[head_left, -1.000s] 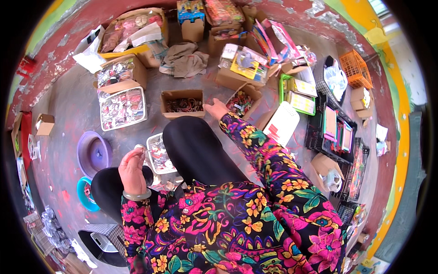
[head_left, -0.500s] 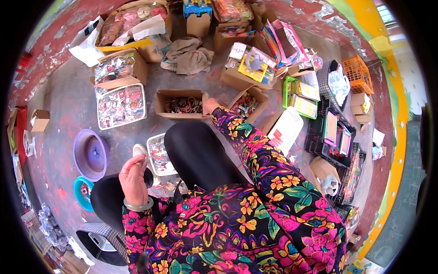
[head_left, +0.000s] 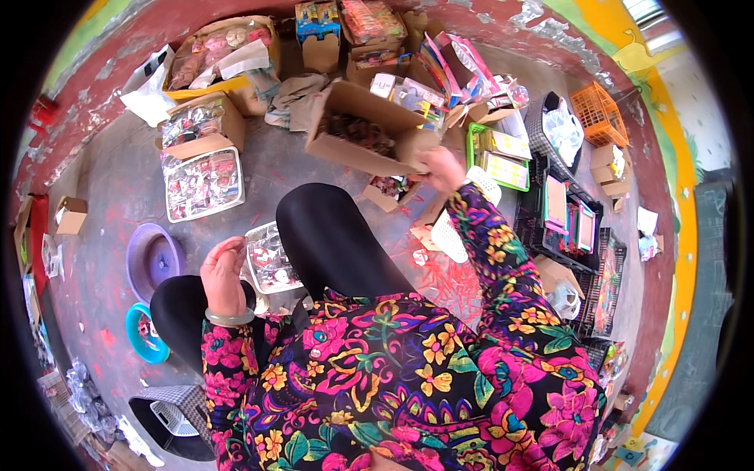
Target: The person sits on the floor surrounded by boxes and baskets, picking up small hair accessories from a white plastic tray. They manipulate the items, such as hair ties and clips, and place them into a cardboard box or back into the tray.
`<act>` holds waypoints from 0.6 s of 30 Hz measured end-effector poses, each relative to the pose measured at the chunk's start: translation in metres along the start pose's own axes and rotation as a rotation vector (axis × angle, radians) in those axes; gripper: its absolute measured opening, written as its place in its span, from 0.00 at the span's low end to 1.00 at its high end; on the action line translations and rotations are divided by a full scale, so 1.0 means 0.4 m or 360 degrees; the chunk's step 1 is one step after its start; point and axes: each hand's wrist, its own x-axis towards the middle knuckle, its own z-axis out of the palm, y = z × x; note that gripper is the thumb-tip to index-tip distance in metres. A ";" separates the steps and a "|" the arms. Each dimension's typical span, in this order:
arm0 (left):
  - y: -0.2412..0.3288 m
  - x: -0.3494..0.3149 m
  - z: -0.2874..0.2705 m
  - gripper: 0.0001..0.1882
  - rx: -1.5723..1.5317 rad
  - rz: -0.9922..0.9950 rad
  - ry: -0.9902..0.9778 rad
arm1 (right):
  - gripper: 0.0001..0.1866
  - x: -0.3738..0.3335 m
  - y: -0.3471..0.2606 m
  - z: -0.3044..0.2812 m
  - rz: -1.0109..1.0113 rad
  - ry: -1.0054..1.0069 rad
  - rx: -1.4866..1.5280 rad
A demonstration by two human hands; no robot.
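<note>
My right hand (head_left: pixel 441 169) grips the right end of an open cardboard box (head_left: pixel 373 102), which is lifted and tilted above the floor. Brownish ring-like pieces (head_left: pixel 357 135) lie inside it. My left hand (head_left: pixel 224 275) is raised over my left knee, its fingers drawn together; whatever they may pinch is too small to make out. Beside that hand a white tray (head_left: pixel 273 289) holds clear-wrapped small items. Partly hidden below the lifted box, a smaller carton (head_left: pixel 379 196) contains small coloured pieces.
Thin red pieces (head_left: pixel 452 286) litter the floor by my right knee, near a white perforated basket (head_left: pixel 449 237). A purple basin (head_left: pixel 135 263) and turquoise tub (head_left: pixel 155 351) stand left. Black crates (head_left: pixel 542 243) and a green basket (head_left: pixel 473 145) line the right.
My right hand has lifted the box of rings off the floor and swung it up and to the right. The white perforated basket sits lower, uncovering red pieces. My left hand stays raised.
</note>
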 end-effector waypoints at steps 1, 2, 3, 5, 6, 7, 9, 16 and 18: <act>-0.004 0.006 0.003 0.09 -0.0016 0.0005 -0.0036 | 0.04 -0.011 0.009 -0.070 -0.0041 -0.0075 0.0030; -0.008 0.011 -0.001 0.09 0.0007 0.0006 -0.0060 | 0.04 -0.032 0.012 -0.097 0.0003 0.0034 0.0002; -0.013 0.015 -0.004 0.09 0.0013 -0.0003 -0.0068 | 0.05 -0.051 0.016 -0.117 0.0047 0.0142 -0.0026; -0.020 0.027 -0.001 0.09 0.0020 -0.0032 -0.0098 | 0.06 -0.070 0.038 -0.166 0.0088 0.0249 -0.0036; -0.023 0.031 0.006 0.09 0.0029 -0.0025 -0.0094 | 0.07 -0.067 0.055 -0.184 0.0109 0.0298 -0.0039; -0.023 0.031 0.013 0.09 0.0046 -0.0016 -0.0080 | 0.07 -0.056 0.074 -0.193 0.0135 0.0327 -0.0044; -0.027 0.036 0.021 0.10 0.0081 -0.0041 -0.0044 | 0.08 -0.033 0.119 -0.218 0.0191 0.0397 -0.0051; -0.032 0.038 0.018 0.10 0.0152 -0.0078 0.0072 | 0.11 0.000 0.099 -0.235 0.0318 0.0202 -0.0102; -0.049 0.053 0.030 0.10 0.0145 -0.0120 -0.0003 | 0.11 0.063 0.187 -0.384 -0.0234 -0.0113 -0.0822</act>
